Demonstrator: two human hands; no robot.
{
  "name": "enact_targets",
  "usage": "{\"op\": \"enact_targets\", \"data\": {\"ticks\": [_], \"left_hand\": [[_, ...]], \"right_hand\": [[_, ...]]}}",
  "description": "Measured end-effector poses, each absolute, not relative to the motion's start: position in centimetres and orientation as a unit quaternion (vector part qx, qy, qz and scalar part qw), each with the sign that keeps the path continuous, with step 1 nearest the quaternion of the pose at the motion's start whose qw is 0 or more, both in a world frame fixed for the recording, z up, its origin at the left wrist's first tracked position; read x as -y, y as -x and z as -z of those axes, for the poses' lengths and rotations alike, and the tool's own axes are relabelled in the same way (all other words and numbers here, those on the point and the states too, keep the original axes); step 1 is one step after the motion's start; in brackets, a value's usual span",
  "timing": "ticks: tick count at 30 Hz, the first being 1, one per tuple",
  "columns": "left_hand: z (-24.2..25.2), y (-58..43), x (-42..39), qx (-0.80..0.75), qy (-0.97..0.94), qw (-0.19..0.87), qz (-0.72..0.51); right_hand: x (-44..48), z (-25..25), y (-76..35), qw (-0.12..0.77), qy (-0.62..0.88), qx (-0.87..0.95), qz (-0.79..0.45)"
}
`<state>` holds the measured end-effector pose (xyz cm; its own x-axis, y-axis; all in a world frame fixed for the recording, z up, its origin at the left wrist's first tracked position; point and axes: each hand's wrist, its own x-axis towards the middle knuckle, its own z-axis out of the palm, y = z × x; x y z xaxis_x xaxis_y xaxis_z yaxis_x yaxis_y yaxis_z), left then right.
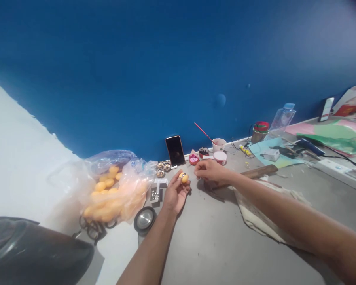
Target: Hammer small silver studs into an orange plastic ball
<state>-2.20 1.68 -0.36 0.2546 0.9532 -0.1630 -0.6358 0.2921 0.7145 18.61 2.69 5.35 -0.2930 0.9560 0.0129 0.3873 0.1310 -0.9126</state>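
My left hand [175, 197] is closed round a small yellow ball [184, 177] held up between the thumb and fingers. Dark and white eye-like marks show on the ball's face. Just to its right, my right hand [211, 171] is closed in a pinch, apart from the ball. Whatever sits between those fingertips, if anything, is too small to make out. Left of my left hand lies a small open box [155, 195] with shiny black and white bits inside. Behind the hands are a red tub with pink contents [194, 158] and a white-lidded tub [220, 158].
A plastic bag of yellow balls [109, 190] lies at left, near a round metal-centred dish [144, 220]. A phone [175, 151] leans on the blue wall beside several patterned balls [160, 173]. Right are a paper cup [218, 144], a cloth [255, 209] and a power strip [344, 174].
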Motion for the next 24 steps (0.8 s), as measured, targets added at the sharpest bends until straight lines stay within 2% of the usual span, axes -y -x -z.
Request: {"op": "enact_targets", "data": {"ticks": [3, 7, 12, 16, 20, 24], "left_hand": [[0.0, 2.0, -1.5, -0.305, -0.270, 0.738, -0.539], [-0.2, 1.3, -1.0, -0.347, -0.345, 0.669, -0.560], [-0.7, 0.9, -0.4, -0.406, -0.418, 0.582, -0.566], [-1.2, 1.0, -0.3, -0.441, -0.442, 0.552, -0.552], [-1.1, 1.0, -0.5, -0.458, -0.460, 0.528, -0.547], [-0.7, 1.0, -0.5, -0.463, -0.463, 0.505, -0.562]], "right_hand": [[-1.0, -5.8, -20.8, 0.281, 0.543, 0.739, -0.283], [1.3, -4.0, -23.0, 0.149, 0.588, 0.790, -0.089], [2.0, -2.0, -24.2, 0.116, 0.564, 0.813, -0.081], [1.5, -1.9, -24.3, 0.109, 0.562, 0.814, -0.098], [1.5, -2.0, -23.9, 0.081, 0.563, 0.820, -0.063], [2.1, -2.6, -23.6, 0.103, 0.566, 0.816, -0.059]]}}
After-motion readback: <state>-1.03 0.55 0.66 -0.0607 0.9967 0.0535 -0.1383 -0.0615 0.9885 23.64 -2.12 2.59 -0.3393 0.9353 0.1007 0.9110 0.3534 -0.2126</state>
